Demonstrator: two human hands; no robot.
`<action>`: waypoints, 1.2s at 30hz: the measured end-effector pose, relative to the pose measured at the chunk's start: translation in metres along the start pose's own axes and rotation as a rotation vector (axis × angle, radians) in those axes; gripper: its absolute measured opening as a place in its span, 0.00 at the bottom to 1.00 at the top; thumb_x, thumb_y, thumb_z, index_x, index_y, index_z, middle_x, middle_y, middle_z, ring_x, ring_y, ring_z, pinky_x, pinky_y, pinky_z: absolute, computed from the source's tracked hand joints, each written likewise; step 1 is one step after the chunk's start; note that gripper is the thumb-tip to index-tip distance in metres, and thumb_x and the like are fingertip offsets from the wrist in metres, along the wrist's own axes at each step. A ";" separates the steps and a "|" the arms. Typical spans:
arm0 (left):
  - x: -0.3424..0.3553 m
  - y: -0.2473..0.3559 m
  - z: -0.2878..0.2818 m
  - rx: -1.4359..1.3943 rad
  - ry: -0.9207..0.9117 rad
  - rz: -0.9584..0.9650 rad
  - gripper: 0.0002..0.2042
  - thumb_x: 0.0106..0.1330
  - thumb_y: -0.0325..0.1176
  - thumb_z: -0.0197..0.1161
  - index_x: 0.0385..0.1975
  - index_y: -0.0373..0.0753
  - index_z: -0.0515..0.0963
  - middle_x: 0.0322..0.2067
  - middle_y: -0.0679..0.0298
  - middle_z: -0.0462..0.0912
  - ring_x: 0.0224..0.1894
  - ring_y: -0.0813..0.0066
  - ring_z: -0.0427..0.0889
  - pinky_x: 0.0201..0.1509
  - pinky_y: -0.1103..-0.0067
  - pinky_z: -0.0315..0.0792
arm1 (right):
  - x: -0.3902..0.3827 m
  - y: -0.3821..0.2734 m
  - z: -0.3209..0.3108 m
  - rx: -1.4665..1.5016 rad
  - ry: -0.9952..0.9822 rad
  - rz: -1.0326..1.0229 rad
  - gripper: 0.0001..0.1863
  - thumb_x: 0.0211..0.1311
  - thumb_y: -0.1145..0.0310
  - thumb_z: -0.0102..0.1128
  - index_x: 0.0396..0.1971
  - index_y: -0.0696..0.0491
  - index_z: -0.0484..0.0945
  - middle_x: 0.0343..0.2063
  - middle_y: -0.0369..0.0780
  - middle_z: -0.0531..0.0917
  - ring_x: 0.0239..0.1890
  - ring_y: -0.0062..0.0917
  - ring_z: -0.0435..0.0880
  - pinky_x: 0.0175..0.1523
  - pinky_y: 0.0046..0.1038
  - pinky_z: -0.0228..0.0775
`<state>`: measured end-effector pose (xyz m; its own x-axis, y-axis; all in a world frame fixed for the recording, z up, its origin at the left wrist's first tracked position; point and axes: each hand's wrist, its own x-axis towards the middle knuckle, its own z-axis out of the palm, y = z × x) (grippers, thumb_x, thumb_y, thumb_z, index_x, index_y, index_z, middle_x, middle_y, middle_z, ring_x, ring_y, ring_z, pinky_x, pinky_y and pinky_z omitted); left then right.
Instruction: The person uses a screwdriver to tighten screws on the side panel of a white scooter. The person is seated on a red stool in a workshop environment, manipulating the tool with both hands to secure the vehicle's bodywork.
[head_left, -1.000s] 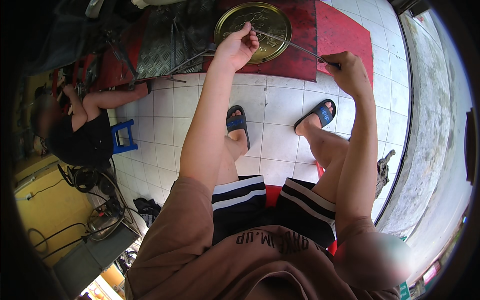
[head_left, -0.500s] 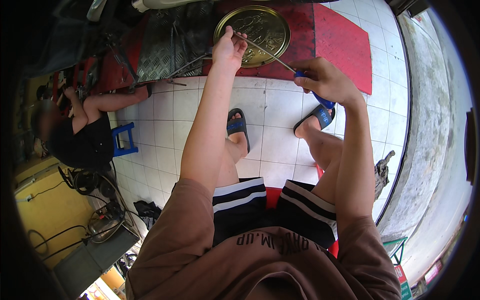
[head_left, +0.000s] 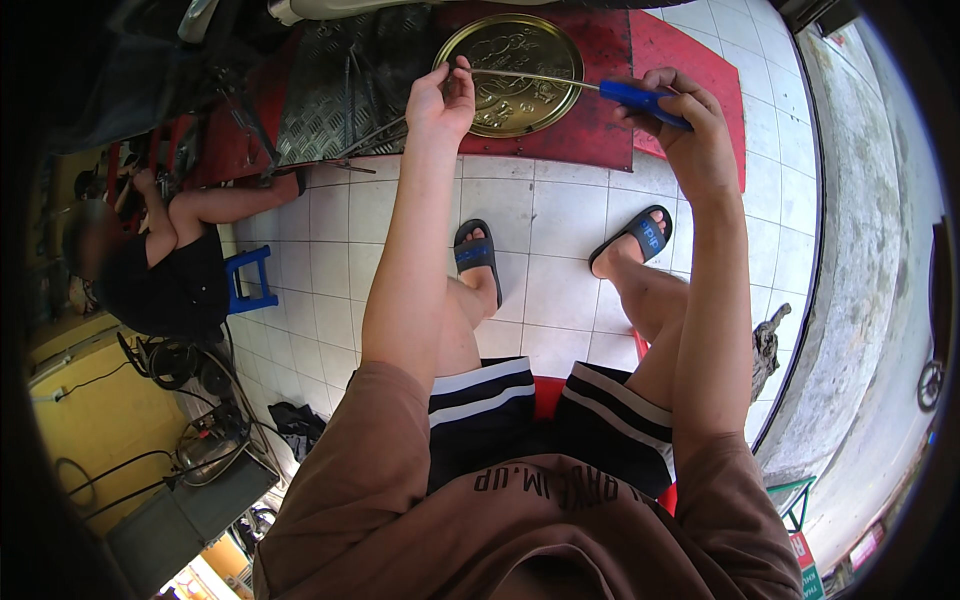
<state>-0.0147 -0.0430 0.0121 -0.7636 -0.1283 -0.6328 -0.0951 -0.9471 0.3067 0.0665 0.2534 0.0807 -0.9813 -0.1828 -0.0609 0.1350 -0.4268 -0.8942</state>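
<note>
A long screwdriver [head_left: 640, 101] with a blue handle lies nearly level between my two hands, its thin metal shaft pointing left. My right hand [head_left: 690, 130] grips the handle, with the thumb and fingers around it. At the far end, the fingertips of my left hand [head_left: 443, 103] close around the shaft's tip; whether anything small is pinched there is too fine to tell. Behind the shaft a round gold embossed tray [head_left: 520, 125] rests on a red metal platform [head_left: 600, 140].
A textured metal plate [head_left: 325, 110] and thin rods are left of the tray. Another person [head_left: 165, 260] sits at the left, beside a blue stool [head_left: 250, 280]. White tiled floor [head_left: 555, 200] runs below the platform. A rough wall [head_left: 850, 250] stands at the right.
My right hand has lifted and turned, so the screwdriver swings from a slant to nearly level. My left hand has shifted slightly left, still at the tip.
</note>
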 end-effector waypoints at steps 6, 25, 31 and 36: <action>0.009 0.003 -0.006 0.044 0.108 0.117 0.06 0.70 0.22 0.53 0.43 0.27 0.69 0.41 0.53 0.76 0.35 0.66 0.83 0.32 0.82 0.81 | -0.003 0.018 0.023 -0.174 -0.017 -0.136 0.08 0.53 0.78 0.48 0.32 0.61 0.75 0.40 0.49 0.84 0.34 0.31 0.86 0.41 0.29 0.80; -0.015 0.000 0.011 0.630 0.344 0.518 0.08 0.62 0.25 0.57 0.41 0.36 0.74 0.27 0.59 0.80 0.19 0.73 0.78 0.16 0.81 0.59 | -0.013 0.046 0.073 -0.542 -0.059 -0.483 0.06 0.42 0.78 0.55 0.24 0.61 0.77 0.34 0.47 0.86 0.30 0.35 0.84 0.38 0.27 0.75; -0.013 -0.004 0.011 0.632 0.248 0.512 0.08 0.62 0.25 0.59 0.40 0.34 0.74 0.27 0.60 0.79 0.17 0.76 0.76 0.16 0.82 0.61 | -0.035 0.063 0.103 -0.719 -0.063 -0.671 0.02 0.42 0.77 0.57 0.20 0.58 0.75 0.36 0.43 0.84 0.30 0.39 0.83 0.34 0.32 0.76; -0.020 0.003 0.017 0.669 0.175 0.603 0.10 0.63 0.24 0.59 0.43 0.35 0.71 0.31 0.61 0.77 0.17 0.77 0.74 0.19 0.81 0.65 | -0.047 0.073 0.108 -0.841 -0.164 -0.774 0.06 0.36 0.77 0.59 0.19 0.55 0.74 0.33 0.35 0.84 0.24 0.31 0.79 0.29 0.30 0.73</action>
<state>-0.0107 -0.0377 0.0379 -0.7018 -0.6396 -0.3137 -0.1035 -0.3441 0.9332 0.1374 0.1350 0.0665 -0.7236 -0.2689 0.6356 -0.6894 0.2388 -0.6838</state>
